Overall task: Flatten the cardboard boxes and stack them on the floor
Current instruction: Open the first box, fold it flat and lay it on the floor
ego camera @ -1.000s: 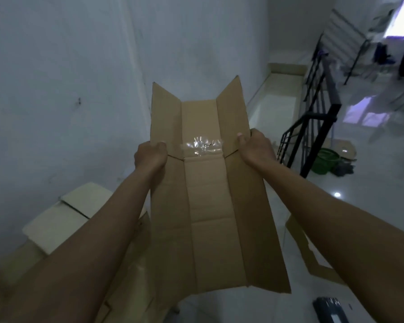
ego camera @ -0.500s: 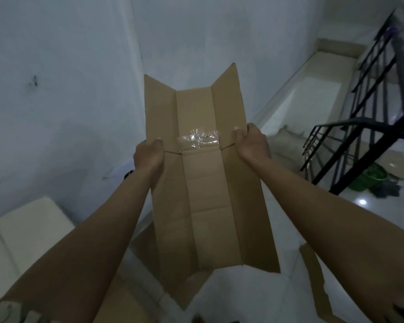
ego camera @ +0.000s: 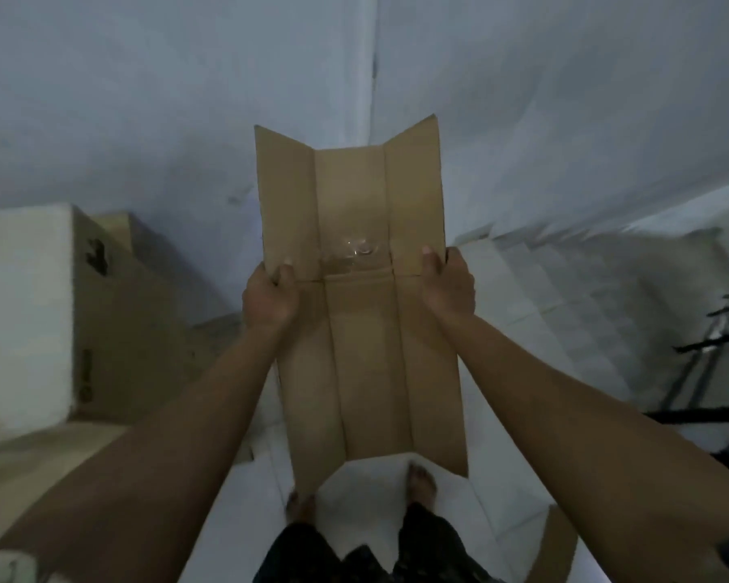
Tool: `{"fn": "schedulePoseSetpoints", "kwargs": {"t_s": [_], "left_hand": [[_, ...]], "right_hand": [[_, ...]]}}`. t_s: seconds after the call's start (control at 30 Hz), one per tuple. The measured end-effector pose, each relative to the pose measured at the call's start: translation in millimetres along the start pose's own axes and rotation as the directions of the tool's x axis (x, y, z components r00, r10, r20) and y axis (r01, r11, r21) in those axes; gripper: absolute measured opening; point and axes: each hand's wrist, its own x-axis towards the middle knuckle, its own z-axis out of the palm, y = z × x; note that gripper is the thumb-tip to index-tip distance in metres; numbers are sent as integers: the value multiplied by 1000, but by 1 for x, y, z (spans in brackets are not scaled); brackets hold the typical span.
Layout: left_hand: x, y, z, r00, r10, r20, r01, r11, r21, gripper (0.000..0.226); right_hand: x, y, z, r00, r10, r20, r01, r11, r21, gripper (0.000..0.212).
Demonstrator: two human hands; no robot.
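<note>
A flattened brown cardboard box hangs upright in front of me, its side panels bent slightly toward me and clear tape crumpled across its middle. My left hand grips its left edge at the fold line, thumb on the front. Its right edge is gripped by my right hand at the same height. The box's lower end hangs above my bare feet on the white tiled floor.
An assembled cardboard box with a white face stands at the left against the wall. More cardboard lies flat in front of it. A cardboard strip lies on the floor at lower right. Stairs and a black railing descend at right.
My view has swung left and down; the railing slid toward the right edge and the box at the left came into view. Both hands keep the same grip on the cardboard.
</note>
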Motion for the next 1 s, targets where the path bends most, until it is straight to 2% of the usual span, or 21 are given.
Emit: {"fn": "schedulePoseSetpoints", "kwargs": {"t_s": [0.1, 0.27, 0.37, 0.47, 0.57, 0.7, 0.87, 1.0], "left_hand": [[2, -26, 28, 992, -106, -71, 106, 994, -1, 36], [12, -81, 81, 963, -235, -135, 245, 967, 65, 43], [9, -137, 123, 949, -290, -125, 302, 949, 93, 46], [9, -208, 164, 929, -353, -112, 360, 932, 51, 51], [22, -273, 195, 927, -355, -118, 362, 931, 47, 56], [60, -361, 234, 926, -334, -178, 344, 939, 29, 33], [105, -465, 278, 920, -314, -236, 332, 943, 40, 43], [133, -538, 305, 898, -337, -281, 364, 930, 48, 30]], "right_hand": [[27, 26, 29, 995, -25, 102, 23, 999, 22, 36], [57, 82, 90, 984, 18, 179, -27, 999, 46, 35], [60, 135, 135, 975, 70, 212, -72, 997, -1, 27], [63, 195, 183, 968, 105, 228, -97, 994, -47, 28], [79, 247, 233, 968, 79, 240, -61, 995, -78, 29], [113, 297, 308, 970, -4, 242, 17, 998, -54, 29], [143, 355, 407, 965, -53, 257, 66, 997, -39, 32], [162, 400, 475, 963, -72, 261, 97, 992, -82, 38]]}}
